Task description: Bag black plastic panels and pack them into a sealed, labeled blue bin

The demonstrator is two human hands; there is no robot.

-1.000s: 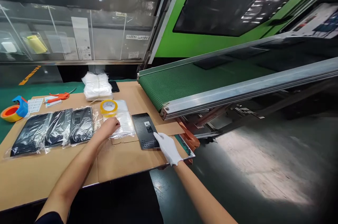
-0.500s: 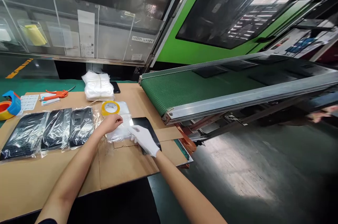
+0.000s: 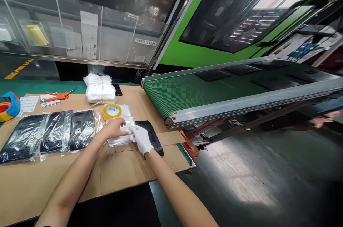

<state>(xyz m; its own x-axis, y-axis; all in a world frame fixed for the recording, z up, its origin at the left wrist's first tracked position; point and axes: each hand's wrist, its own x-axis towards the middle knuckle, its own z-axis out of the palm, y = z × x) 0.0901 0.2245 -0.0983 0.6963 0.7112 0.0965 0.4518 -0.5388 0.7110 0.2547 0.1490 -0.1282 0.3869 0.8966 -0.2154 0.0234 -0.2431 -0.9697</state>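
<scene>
My bare left hand (image 3: pixel 115 129) is curled over a stack of clear plastic bags (image 3: pixel 122 141), its fingertips meeting those of my right hand. What they pinch, if anything, is hidden. A white glove covers my right hand (image 3: pixel 141 138), whose fingers are bent together over the right side of the bags. Beneath and beyond that wrist lies a black plastic panel (image 3: pixel 154 137), partly covered by the hand. A roll of yellow tape (image 3: pixel 112 111) rests on the bags just above my left hand.
Several bagged black panels (image 3: pixel 25 134) lie in a row at left. Behind are a bundle of white bags (image 3: pixel 100 89), a phone (image 3: pixel 117 89), an orange air gun (image 3: pixel 57 96) and a tape dispenser (image 3: pixel 10 107). A green conveyor (image 3: pixel 182 93) carrying black panels stands at right.
My left hand has shifted slightly right and down, and my right hand slightly left, so their fingertips now meet over the bags. More of the black panel shows.
</scene>
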